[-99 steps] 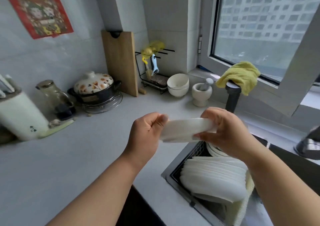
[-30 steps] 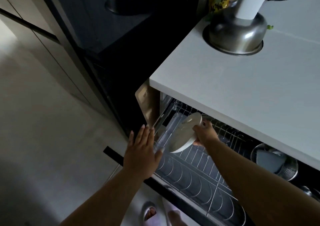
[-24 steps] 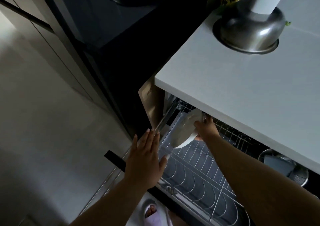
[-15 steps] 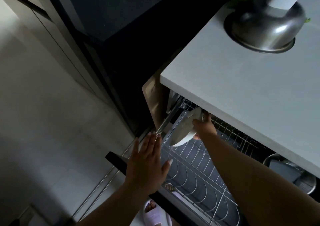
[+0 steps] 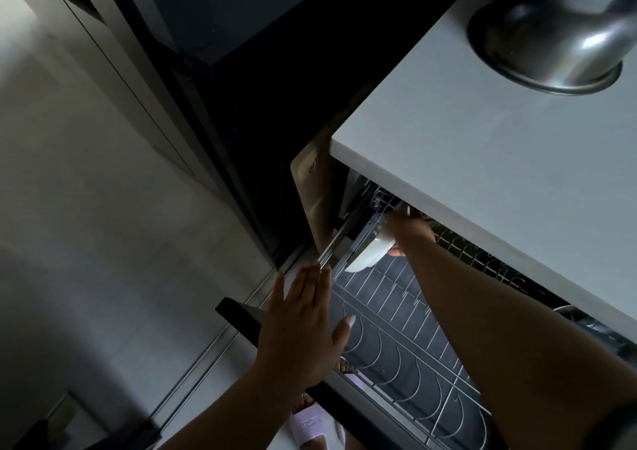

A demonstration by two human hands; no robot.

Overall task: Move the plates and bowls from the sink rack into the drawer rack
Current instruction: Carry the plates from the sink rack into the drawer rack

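A white plate [image 5: 367, 254] is gripped on edge by the right hand [image 5: 410, 230] at the drawer rack's [image 5: 396, 315] far end, under the counter [image 5: 482, 180], and is best lowered upright between two wires while the left hand [image 5: 300, 325] is held flat, empty.

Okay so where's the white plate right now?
In the head view the white plate sits centre frame, gripped on edge by the right hand at the far left end of the drawer rack, just under the countertop edge.
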